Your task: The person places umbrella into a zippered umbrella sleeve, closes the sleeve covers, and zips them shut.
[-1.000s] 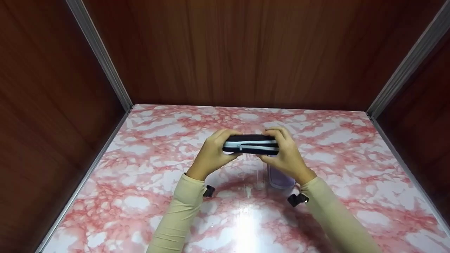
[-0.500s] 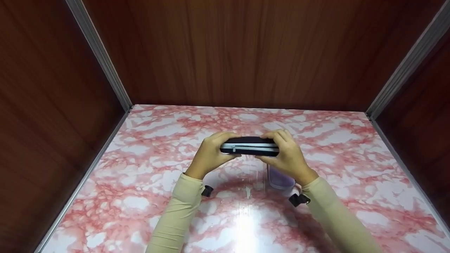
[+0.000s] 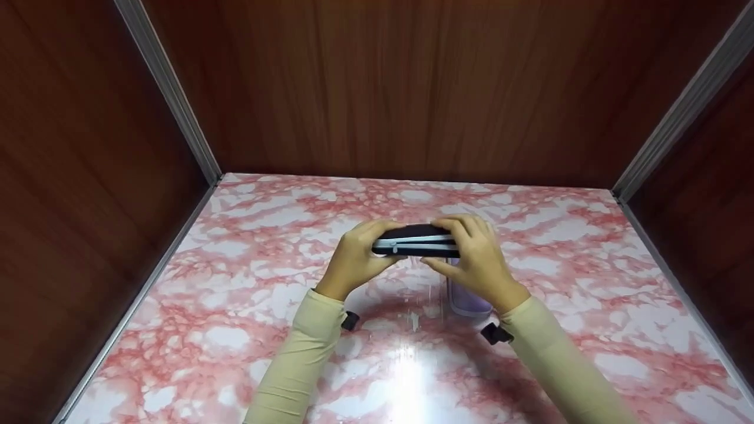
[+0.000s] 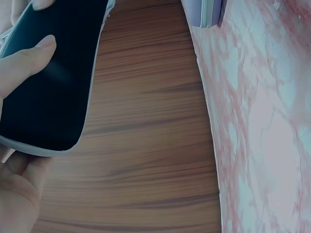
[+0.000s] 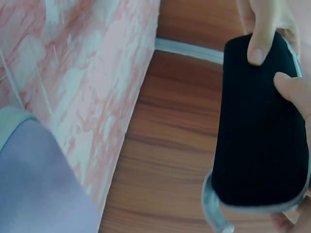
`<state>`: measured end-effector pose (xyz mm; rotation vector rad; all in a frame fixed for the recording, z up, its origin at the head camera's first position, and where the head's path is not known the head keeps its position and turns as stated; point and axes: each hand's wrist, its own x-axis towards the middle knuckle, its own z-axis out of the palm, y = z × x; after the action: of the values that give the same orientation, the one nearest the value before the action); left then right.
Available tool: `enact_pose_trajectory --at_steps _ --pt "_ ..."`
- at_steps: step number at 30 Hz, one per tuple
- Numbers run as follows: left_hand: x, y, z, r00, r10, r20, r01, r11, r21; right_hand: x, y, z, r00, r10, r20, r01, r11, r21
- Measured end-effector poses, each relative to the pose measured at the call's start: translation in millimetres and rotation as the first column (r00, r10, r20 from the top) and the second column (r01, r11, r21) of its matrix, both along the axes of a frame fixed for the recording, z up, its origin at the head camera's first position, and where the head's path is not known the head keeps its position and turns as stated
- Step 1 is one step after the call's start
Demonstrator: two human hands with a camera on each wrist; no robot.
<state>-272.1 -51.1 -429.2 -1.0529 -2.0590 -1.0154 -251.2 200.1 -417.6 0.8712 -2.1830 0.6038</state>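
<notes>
A black zip case (image 3: 415,231) with a pale zipper is held up above the table between both hands. My left hand (image 3: 356,253) grips its left end, thumb below and fingers on top. My right hand (image 3: 478,259) holds the right end the same way. The zipper pull (image 3: 394,248) sits near the left hand, and the zipper edges part in a narrow gap towards the right. In the right wrist view both thumbs press the flat black face, and a grey strap (image 5: 210,201) hangs from one corner. What is inside the case cannot be seen.
A purple case (image 3: 469,301) with a pale edge lies on the table below my right hand, partly hidden by it. The red and white marbled tabletop (image 3: 265,330) is bounded by dark wood panels (image 3: 377,88) at the back and sides.
The gap at the zipper's right narrowed, then widened again. The right hand has shifted slightly left along the case. The zipper pull moved a little left, then slightly back. The purple case stays put.
</notes>
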Motion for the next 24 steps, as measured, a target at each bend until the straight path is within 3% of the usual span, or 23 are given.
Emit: enact_pose_trajectory --at_steps 8,14,19,24 --pt "2.5 7.0 0.0 0.999 0.049 -0.016 -0.048 0.999 0.013 6.9 -21 2.9 0.986 0.024 -0.166 -0.042 0.994 -0.103" --pt "4.4 12.1 -0.3 0.993 0.111 -0.025 -0.111 0.994 0.001 13.1 -39 4.9 0.954 -0.086 -0.287 0.07 0.995 -0.068" --pt "5.7 14.8 -0.8 0.988 0.145 -0.045 -0.145 0.989 0.006 14.9 -47 8.5 0.952 -0.153 -0.265 0.151 0.988 -0.029" --pt "5.3 14.5 -2.6 0.984 0.173 -0.05 -0.174 0.985 -0.013 16.3 -51 11.5 0.975 -0.123 -0.184 0.124 0.992 -0.008"
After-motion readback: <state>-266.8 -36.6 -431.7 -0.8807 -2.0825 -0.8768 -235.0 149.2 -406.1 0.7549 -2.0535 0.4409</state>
